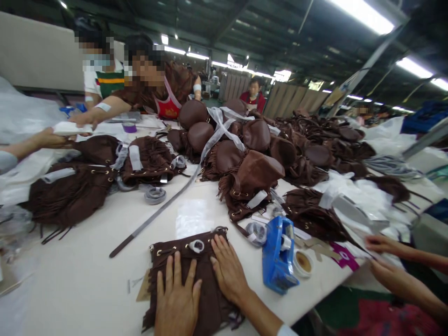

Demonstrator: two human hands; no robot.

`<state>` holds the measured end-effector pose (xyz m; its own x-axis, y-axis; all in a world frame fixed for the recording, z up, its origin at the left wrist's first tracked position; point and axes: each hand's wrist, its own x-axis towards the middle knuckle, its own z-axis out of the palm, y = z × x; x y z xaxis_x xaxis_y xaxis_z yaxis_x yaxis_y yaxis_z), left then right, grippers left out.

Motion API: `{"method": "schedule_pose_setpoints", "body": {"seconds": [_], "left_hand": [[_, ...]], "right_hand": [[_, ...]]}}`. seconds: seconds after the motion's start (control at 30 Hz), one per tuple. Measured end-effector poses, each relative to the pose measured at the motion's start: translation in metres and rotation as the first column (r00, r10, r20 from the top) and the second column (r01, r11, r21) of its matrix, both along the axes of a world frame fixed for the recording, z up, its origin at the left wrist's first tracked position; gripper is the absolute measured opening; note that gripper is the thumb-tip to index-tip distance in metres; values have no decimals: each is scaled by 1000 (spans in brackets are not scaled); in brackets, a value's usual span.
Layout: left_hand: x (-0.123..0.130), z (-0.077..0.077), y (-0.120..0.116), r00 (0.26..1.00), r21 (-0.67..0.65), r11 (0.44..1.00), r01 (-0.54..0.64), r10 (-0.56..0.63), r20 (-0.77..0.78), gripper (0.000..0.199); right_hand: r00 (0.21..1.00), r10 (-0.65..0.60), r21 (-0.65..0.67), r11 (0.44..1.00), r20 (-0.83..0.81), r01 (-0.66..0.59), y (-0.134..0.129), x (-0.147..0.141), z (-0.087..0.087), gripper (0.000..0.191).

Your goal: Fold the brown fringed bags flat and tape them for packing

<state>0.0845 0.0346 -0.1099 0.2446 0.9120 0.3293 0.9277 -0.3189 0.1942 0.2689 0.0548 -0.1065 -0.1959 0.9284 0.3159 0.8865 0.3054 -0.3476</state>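
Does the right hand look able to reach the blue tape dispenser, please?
Probably yes: the right hand lies on the brown bag, with only bare tabletop between it and the blue tape dispenser.

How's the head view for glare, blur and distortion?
Head view: ceiling lights blown out; plastic sleeve washed out against the pale table. Same view: left hand, right hand and the bag beneath read clearly, far bags softer. Head view: room tilts, edges look stretched.

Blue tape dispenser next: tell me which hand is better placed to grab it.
Probably the right hand: it rests on the brown bag on the blue tape dispenser's side, while the left hand lies farther away.
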Motion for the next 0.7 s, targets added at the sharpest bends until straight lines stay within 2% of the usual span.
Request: {"method": "schedule_pose_setpoints", "body": {"seconds": [0.07,0.13,0.2,0.3,0.37,0.47,0.53,0.6,0.7], "left_hand": [[-1,-1,1,1000,15,1000,-3,3,-13,43],[-3,-3,2,1000,40,999,-4,5,-19,42],[-4,-3,2,1000,61,998,4,-3,-20,42],[-4,0,1,1000,48,999,3,-2,-16,44],[-4,4,0,1000,28,1000,-6,6,-12,44],[-6,6,1,1000,14,1000,-15,15,-16,43],[-8,-1,3,1000,34,999,9,-8,-23,44],[-9,-15,5,999,72,997,36,-34,-22,45],[-10,-43,8,1000,121,992,25,-25,4,45]], "right_hand": [[998,-35,-35,999,43,37,-3,1,-9,57],[996,-51,-41,998,69,54,-3,2,-5,55],[996,-66,-30,997,68,68,5,2,9,49],[995,-69,-37,997,67,71,31,1,37,43],[993,-1,-150,988,118,19,55,-1,53,41],[967,181,-394,914,179,-98,86,-5,66,33],[956,222,-458,882,194,-112,99,-6,68,31],[960,194,-476,876,204,-76,109,-2,67,30],[977,52,-470,881,208,53,125,11,60,26]]}}
